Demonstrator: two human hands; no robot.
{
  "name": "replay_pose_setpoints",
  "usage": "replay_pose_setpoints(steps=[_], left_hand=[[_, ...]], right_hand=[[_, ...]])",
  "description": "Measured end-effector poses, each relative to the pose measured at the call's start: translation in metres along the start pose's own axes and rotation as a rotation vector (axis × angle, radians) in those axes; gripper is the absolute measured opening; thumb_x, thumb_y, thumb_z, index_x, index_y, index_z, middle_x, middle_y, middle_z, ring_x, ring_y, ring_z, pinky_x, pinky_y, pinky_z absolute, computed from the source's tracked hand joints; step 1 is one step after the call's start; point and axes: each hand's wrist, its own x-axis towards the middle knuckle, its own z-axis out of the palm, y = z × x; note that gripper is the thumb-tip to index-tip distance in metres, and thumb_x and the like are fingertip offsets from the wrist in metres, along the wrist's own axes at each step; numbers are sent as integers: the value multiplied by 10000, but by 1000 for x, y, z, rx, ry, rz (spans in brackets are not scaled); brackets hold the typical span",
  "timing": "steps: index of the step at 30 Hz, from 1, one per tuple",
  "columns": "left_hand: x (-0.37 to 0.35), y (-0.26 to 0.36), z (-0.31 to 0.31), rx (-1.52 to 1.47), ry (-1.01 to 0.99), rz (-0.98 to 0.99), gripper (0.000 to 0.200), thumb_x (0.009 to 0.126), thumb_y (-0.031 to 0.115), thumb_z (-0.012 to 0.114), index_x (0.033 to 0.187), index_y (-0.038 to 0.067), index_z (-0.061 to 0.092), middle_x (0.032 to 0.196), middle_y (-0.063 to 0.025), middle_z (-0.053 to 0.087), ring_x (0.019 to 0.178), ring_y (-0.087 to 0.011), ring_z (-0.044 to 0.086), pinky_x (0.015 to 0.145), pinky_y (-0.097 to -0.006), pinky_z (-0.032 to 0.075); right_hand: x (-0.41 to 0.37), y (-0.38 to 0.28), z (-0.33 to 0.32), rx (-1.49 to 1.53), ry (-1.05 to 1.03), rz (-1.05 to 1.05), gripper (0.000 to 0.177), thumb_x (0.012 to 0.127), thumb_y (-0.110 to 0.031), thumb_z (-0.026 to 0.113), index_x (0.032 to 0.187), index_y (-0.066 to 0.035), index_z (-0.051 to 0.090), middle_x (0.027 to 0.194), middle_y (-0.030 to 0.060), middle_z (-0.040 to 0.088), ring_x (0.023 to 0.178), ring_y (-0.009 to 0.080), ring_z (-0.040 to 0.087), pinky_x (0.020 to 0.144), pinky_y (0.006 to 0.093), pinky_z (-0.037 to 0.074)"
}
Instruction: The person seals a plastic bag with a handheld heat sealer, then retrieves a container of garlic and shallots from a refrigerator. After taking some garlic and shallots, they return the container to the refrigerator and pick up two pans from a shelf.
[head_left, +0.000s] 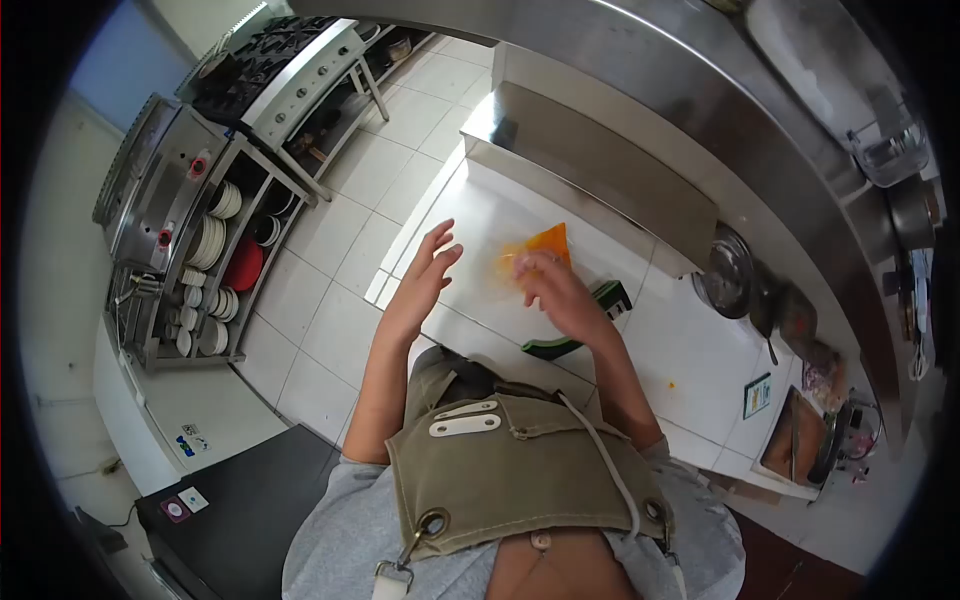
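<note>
A clear plastic bag with orange contents [552, 238] lies on the white tiled counter [470, 290]. My right hand [562, 298] is over the near side of the bag, its fingers loosely bent and apart; whether they touch the plastic is hard to see. To the left of the bag, my left hand [425, 285] is raised with fingers spread and nothing in it. Beneath my right wrist is a long green and black box [560, 346], partly hidden by the forearm.
A metal shelf [600, 150] runs along the counter's back. To the right are a metal lid [728, 272], a small card [757, 396] and a tray of brown contents [795, 435]. Across the floor stand a stove [300, 85] and a rack with stacked plates [207, 243].
</note>
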Motion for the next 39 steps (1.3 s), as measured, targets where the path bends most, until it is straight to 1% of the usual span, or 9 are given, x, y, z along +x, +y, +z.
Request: replay_pose_setpoints(steps=[2,5,8,13,17,22,33,37,39], left_hand=[[17,-41,1,82,78,-49,521,897,363,448,1350,126,348,1331,-157,399,1161,-256,461,923,-363,393],[19,-61,14,286,335,421,361,847,75,529,1203,42,472,1200,-141,517,1095,-275,518,897,-346,408],[5,-55,33,552,126,717,292,785,10,553,1076,32,543,1125,-155,540,1094,-307,517,908,-357,408],[15,-106,30,850,19,690,248,804,97,576,1050,71,548,1152,-97,527,1160,-288,465,1011,-461,311],[15,-117,23,848,35,645,249,802,134,592,1045,93,551,1194,-94,506,1201,-284,434,1034,-499,266],[15,-109,20,890,51,640,241,791,172,610,1021,113,565,1236,-80,490,1233,-255,410,1045,-517,238],[14,-106,11,872,14,589,232,773,191,631,992,143,575,1283,-24,477,1252,-222,395,1059,-526,210],[13,-107,12,834,12,582,237,762,191,643,986,141,586,1282,-30,484,1258,-230,391,1062,-536,188],[14,-106,11,835,16,578,238,761,191,643,987,141,586,1280,-29,486,1258,-230,391,1062,-535,187]], right_hand=[[-19,0,8,-384,151,-158,290,751,-18,500,1040,-24,482,1084,205,453,934,321,514,799,376,434],[-53,16,0,-820,-45,-132,329,697,-28,553,1020,-20,489,1099,197,461,986,327,505,885,402,405],[-75,60,10,-1142,-45,-240,374,643,-44,598,1002,-16,493,1046,183,506,1013,333,496,966,426,355],[-62,47,-20,-962,0,-377,337,619,-30,628,933,-21,507,888,131,556,929,275,552,920,405,400],[-45,-7,-45,255,516,-209,176,731,-78,644,736,9,491,565,54,444,509,95,453,488,235,387],[28,-56,-14,-210,682,-629,208,661,-90,691,682,24,519,553,51,492,488,88,432,476,249,384],[38,-28,-23,-1,691,-381,187,661,-74,667,753,60,575,598,90,542,580,130,540,573,253,454],[43,-3,-37,-455,673,-460,146,676,-59,660,742,47,585,591,36,527,576,127,511,583,281,449],[37,-9,-53,-82,794,-475,135,669,-68,640,682,32,550,565,40,490,552,122,455,550,278,415]])
